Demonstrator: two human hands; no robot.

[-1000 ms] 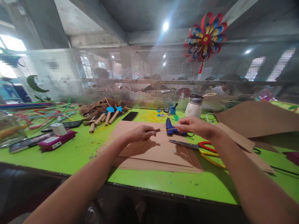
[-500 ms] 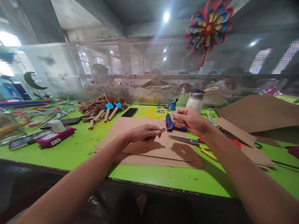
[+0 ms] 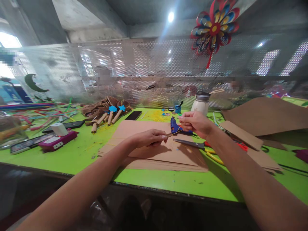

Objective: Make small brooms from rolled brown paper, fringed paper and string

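My left hand (image 3: 148, 138) is pinched shut on a small brown paper roll whose tip (image 3: 169, 135) sticks out to the right, over a stack of brown card sheets (image 3: 144, 157). A little above and to the right, my right hand (image 3: 195, 124) is closed on a thin yellow strand that runs down toward the roll. Just behind the hands lies a blue glue gun (image 3: 175, 126). Red-handled scissors (image 3: 192, 144) lie on the card below my right wrist.
Green table (image 3: 79, 154) with a pile of finished brown paper brooms with blue stars (image 3: 108, 112), a black phone (image 3: 133, 115), a pink box with a white charger (image 3: 57, 138), coloured straws (image 3: 36, 114), a white jar (image 3: 200, 105), large brown sheets (image 3: 264, 118) and a perforated metal screen behind.
My right hand has dropped slightly and come closer to the left one, the strand now reaching the roll's tip. The left hand has barely shifted.
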